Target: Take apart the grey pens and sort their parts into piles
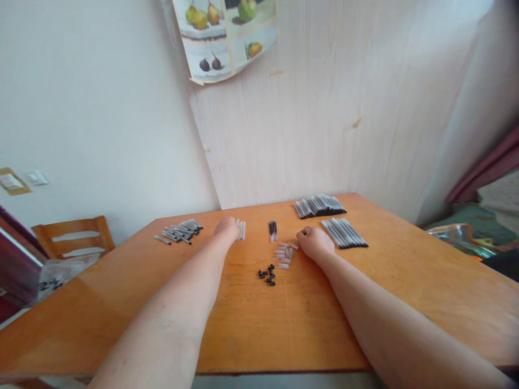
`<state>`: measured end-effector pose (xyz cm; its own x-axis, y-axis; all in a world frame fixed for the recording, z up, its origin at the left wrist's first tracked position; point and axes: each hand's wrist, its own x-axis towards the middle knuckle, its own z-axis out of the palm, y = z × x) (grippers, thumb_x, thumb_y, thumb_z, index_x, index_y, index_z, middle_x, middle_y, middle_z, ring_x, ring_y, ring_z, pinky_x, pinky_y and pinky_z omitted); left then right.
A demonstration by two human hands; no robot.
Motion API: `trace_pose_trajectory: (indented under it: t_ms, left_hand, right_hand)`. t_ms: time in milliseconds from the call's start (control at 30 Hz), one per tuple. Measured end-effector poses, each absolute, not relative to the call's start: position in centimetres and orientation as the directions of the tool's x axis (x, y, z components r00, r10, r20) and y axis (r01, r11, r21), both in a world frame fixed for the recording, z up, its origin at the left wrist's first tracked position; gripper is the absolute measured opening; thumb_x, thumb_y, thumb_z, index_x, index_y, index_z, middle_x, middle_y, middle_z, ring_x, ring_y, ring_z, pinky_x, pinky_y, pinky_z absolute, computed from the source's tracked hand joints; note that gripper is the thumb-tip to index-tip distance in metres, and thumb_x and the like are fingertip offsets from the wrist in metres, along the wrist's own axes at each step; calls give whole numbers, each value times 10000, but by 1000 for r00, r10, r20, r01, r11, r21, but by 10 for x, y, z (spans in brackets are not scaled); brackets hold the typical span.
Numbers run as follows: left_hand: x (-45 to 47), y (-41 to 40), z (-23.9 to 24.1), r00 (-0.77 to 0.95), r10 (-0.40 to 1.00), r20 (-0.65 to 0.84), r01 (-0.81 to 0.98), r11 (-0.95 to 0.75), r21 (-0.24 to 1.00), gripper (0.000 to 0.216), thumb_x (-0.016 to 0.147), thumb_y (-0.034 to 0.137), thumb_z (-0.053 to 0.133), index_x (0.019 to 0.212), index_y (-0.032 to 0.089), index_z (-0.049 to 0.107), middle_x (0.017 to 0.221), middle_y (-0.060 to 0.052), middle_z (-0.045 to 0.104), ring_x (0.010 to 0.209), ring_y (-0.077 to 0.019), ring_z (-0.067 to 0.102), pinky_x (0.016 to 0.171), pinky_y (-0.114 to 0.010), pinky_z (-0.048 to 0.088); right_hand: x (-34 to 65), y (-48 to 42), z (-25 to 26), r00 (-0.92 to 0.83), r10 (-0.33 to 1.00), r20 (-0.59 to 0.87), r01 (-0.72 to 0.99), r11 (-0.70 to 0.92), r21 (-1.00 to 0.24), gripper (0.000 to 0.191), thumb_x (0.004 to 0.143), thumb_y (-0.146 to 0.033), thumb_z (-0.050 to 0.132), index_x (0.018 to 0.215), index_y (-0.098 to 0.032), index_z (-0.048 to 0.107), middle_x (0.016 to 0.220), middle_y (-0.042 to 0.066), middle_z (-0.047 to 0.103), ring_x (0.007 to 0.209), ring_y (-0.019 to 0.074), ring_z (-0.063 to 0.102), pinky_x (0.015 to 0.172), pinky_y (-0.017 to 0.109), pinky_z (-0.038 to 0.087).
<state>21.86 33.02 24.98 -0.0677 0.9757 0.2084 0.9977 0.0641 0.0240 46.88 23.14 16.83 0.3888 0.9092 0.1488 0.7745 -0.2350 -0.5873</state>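
left hand [227,227] closed on pale tubes [241,229], poking past knuckles | right hand [313,241] curled, contents unclear, beside clear caps [284,253] | tubes likely light, stiff, slippery: pinch mid-length

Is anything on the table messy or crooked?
Mostly tidy. The pen pile at the far left is jumbled, one lying apart, unlike the neat rows on the right. The poster on the wall hangs tilted, its corner curling.
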Motion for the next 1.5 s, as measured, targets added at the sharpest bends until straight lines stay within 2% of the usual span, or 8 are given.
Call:
trace_pose_trajectory:
  t_ms: [233, 467, 667, 1000, 1167, 1333, 1500]
  left_hand:
    - [219, 332, 240, -44, 981, 192, 999, 42, 13, 163, 755, 261, 589, 867, 153, 639, 992, -185, 663, 956, -286, 628, 739, -333, 460]
    - [217, 330, 236, 7, 976, 219, 1000, -6, -3, 148, 740, 238, 585, 859, 164, 633, 982, -163, 675, 937, -254, 630, 727, -303, 443]
    - [214, 328, 235, 24, 972, 233, 1000, -23, -6, 157, 732, 221, 581, 864, 149, 628, 959, -172, 669, 930, -263, 625, 719, -313, 440]
    - [204, 326, 242, 41, 955, 295, 999, -43, 1, 216, 798, 280, 481, 883, 157, 637, 938, -141, 678, 871, -229, 626, 689, -284, 429]
    - [192, 319, 253, 35, 948, 316, 999, -42, 13, 228, 789, 304, 491, 851, 162, 658, 890, -122, 688, 826, -214, 626, 656, -263, 414]
    - [176, 298, 257, 62, 959, 277, 997, -73, 28, 210, 770, 304, 517, 831, 183, 677, 867, -83, 699, 813, -188, 622, 648, -241, 403]
    - [159, 271, 250, 83, 977, 198, 996, -88, 19, 135, 700, 291, 591, 727, 200, 687, 763, -61, 696, 732, -180, 617, 626, -239, 390]
  right_hand:
    - [468, 230, 171, 391, 911, 132, 773, -247, -585, 351, 808, -421, 395, 867, -237, 688, 934, 81, 694, 868, 229, 627, 673, 285, 432]
    - [467, 229, 174, 392, 913, 115, 768, -256, -587, 351, 827, -423, 404, 880, -233, 694, 960, 89, 696, 900, 228, 627, 711, 284, 444]
    - [468, 230, 172, 390, 913, 120, 769, -251, -588, 351, 826, -426, 405, 888, -235, 692, 956, 85, 696, 889, 224, 627, 706, 281, 443]
    - [468, 231, 170, 389, 912, 128, 771, -246, -587, 357, 827, -428, 405, 896, -229, 693, 964, 92, 693, 897, 225, 626, 723, 288, 441]
    - [469, 230, 171, 385, 913, 137, 779, -241, -579, 362, 820, -431, 405, 895, -232, 698, 951, 91, 694, 887, 239, 632, 694, 293, 446]
    - [469, 229, 171, 394, 908, 141, 780, -249, -574, 357, 815, -429, 409, 879, -234, 700, 945, 83, 694, 880, 238, 633, 677, 286, 441]
    - [470, 230, 171, 389, 912, 130, 784, -253, -567, 371, 807, -447, 412, 883, -232, 704, 949, 89, 693, 880, 248, 632, 665, 295, 438]
